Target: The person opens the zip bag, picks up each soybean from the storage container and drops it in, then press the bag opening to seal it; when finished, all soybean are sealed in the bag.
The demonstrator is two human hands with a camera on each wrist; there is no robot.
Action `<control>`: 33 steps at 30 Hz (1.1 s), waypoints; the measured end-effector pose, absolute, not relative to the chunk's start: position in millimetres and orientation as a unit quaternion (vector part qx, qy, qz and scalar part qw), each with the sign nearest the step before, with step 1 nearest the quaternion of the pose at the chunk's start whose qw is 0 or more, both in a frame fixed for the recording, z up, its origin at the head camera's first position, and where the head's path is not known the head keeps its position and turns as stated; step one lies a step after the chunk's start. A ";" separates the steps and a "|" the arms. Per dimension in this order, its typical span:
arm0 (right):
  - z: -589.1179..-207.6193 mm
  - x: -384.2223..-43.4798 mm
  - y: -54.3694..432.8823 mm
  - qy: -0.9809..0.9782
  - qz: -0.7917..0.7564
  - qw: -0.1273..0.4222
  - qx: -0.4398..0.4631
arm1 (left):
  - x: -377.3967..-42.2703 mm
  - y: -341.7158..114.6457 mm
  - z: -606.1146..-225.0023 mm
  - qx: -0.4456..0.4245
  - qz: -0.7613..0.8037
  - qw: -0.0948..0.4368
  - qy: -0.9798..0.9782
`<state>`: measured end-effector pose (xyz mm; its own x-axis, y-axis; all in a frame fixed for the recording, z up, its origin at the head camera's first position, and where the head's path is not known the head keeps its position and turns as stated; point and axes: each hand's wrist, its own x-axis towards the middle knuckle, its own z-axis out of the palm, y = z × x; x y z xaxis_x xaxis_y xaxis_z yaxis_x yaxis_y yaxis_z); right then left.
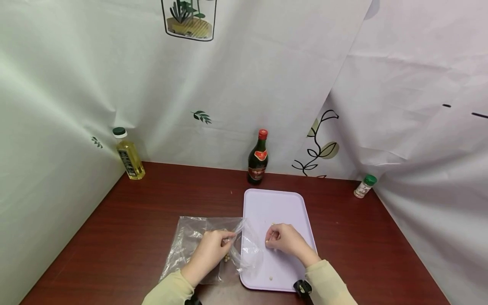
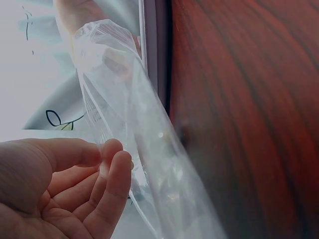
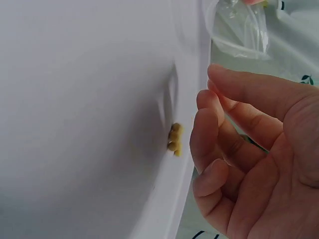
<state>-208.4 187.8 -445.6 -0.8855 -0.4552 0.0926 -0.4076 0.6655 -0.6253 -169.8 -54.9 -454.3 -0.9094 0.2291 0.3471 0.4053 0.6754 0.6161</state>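
Note:
My left hand (image 1: 213,249) pinches the rim of a clear plastic bag (image 1: 183,241) between thumb and fingertips, lifting its mouth so that it overlaps the tray. A few soybeans (image 1: 227,257) show inside the bag. Over the lilac tray (image 1: 274,203) my right hand (image 1: 286,240) has thumb and index finger brought together, with a small pale soybean (image 1: 266,242) at the fingertips. Several yellow soybeans (image 3: 175,139) sit on the tray below that hand in the right wrist view. One more soybean (image 1: 271,278) lies near the tray's front edge.
Behind the tray stands a dark bottle with a red cap (image 1: 257,163). An oil bottle (image 1: 130,156) is at the back left corner, a green-capped shaker (image 1: 364,186) at the back right. White cloth walls (image 1: 236,84) border the brown table (image 1: 354,237).

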 end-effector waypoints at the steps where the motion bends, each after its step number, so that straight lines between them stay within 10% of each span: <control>1: -444.6 -207.6 187.2 0.909 -0.337 0.036 -0.241 | -169.8 -54.7 -454.2 -0.175 -0.363 0.121 -0.907; 33: -441.4 -204.2 176.8 0.900 -0.346 0.055 -0.259 | -169.2 -53.6 -453.9 -0.176 -0.358 0.130 -0.908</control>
<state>-204.2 176.8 -441.4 -0.8595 -0.5046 0.0813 -0.4290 0.6257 -0.6515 -169.2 -53.6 -453.9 -0.9041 0.2264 0.3624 0.4129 0.6811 0.6046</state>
